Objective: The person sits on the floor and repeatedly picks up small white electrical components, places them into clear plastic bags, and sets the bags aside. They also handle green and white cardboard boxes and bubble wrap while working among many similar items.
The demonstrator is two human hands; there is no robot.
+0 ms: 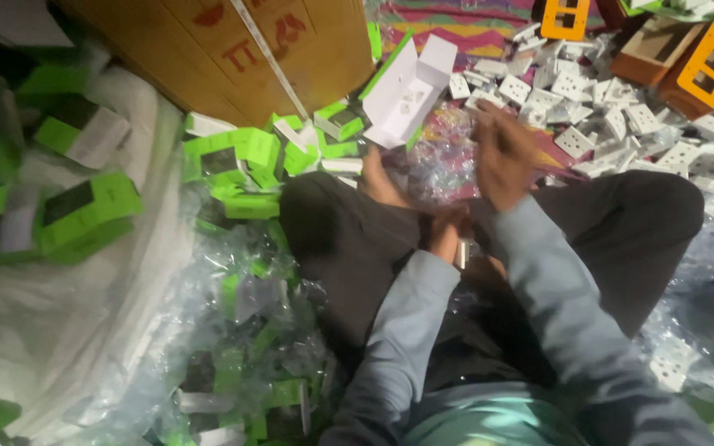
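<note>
hands meet over the lap of a person seated cross-legged on the floor. the right hand (502,157) is raised and blurred, at 1 o'clock from the left hand (446,239); whether its fingers close on anything cannot be told. the left hand sits low between the knees and appears to pinch a small white piece (462,252), mostly hidden; the grip there looks closed but is not certain.

at 11 o'clock from the hands lies an open white carton (406,87) with its green-edged flap up. at 1 to 2 o'clock, a heap of white socket plates (613,124) spreads across the floor, with orange boxes (712,70) beyond. at 9 to 10 o'clock, green and white boxes (233,161) are piled near a brown cardboard box (233,49). crumpled clear plastic wrap (448,161) lies between the knees and around the legs.

judgement: the white piece is likely light, rigid plastic with smooth faces, so it may slip; hold it by its edges. the wrap is soft and slippery.
</note>
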